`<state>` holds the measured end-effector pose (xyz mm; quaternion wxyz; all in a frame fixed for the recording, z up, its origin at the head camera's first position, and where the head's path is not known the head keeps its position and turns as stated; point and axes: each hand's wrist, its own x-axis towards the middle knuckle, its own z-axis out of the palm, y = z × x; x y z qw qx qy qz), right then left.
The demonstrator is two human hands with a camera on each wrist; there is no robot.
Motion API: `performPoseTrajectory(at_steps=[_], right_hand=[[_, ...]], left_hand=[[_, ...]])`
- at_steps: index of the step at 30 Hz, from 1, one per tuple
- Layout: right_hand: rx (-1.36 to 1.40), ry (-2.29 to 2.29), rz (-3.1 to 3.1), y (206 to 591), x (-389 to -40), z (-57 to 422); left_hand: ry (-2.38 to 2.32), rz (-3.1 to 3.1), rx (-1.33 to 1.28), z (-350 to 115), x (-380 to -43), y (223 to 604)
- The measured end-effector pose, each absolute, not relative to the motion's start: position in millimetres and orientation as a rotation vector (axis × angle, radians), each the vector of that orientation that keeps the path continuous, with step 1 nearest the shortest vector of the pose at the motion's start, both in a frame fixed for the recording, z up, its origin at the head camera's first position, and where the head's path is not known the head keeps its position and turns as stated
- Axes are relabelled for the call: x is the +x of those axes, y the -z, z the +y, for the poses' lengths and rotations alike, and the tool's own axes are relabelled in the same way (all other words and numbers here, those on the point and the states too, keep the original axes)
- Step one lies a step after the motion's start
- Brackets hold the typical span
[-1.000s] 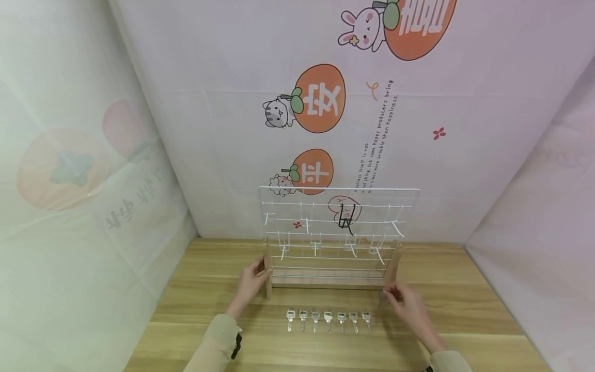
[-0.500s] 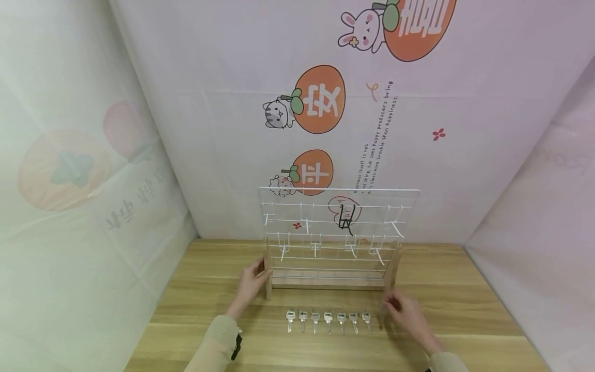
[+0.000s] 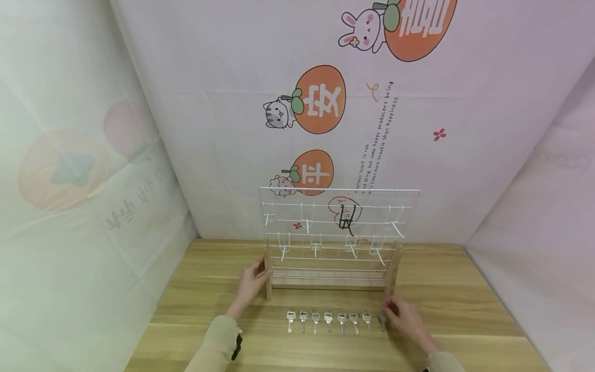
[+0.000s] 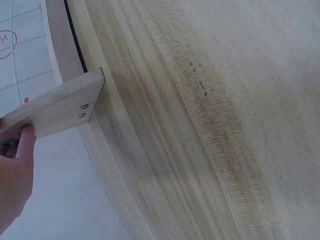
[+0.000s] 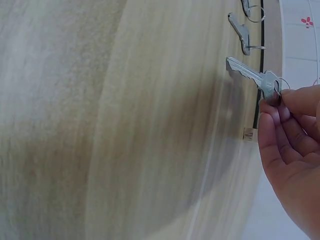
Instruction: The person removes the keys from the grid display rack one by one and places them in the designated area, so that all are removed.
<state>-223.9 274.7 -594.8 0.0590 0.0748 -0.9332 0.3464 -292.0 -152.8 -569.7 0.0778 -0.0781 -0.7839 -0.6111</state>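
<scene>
My left hand [image 3: 251, 283] grips the left wooden upright [image 4: 65, 102] of a white wire display rack [image 3: 339, 189]. My right hand [image 3: 408, 319] pinches the ring and head of a silver key [image 5: 252, 75] between thumb and fingers, and its toothed blade points down toward the table. In the head view this key is at the right end of a row of several silver keys [image 3: 328, 318], lying in front of the rack with blades toward me. White wire hooks [image 3: 284, 252] stick out of the grid in two rows, with one black hook [image 3: 346, 222] in the upper row.
The rack's right wooden upright [image 3: 393, 268] stands just beyond my right hand. All of this is on a wood-grain table [image 3: 441, 289]. A pale cloth backdrop [image 3: 223, 134] with cartoon prints rises behind the table and along both sides.
My right hand has come slightly nearer to me, bringing the key down to the right end of the row. My left hand stays on the upright.
</scene>
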Motion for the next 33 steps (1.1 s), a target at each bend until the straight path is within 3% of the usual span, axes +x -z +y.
performPoseTrajectory(at_steps=[17,26,33], right_hand=[[0.223,-0.988,-2.788,605.0,-229.0,268.4],[0.286,-0.923,-2.711,610.1,-228.8,267.2],[0.293,-0.88,-2.724,609.7,-228.8,266.2]], left_hand=[[1.794,-2.376,-0.217,-151.5,-291.4,570.4],[1.786,-2.385,-0.23,-146.0,-278.5,547.7],[1.806,-2.378,-0.216,-151.6,-291.0,567.5]])
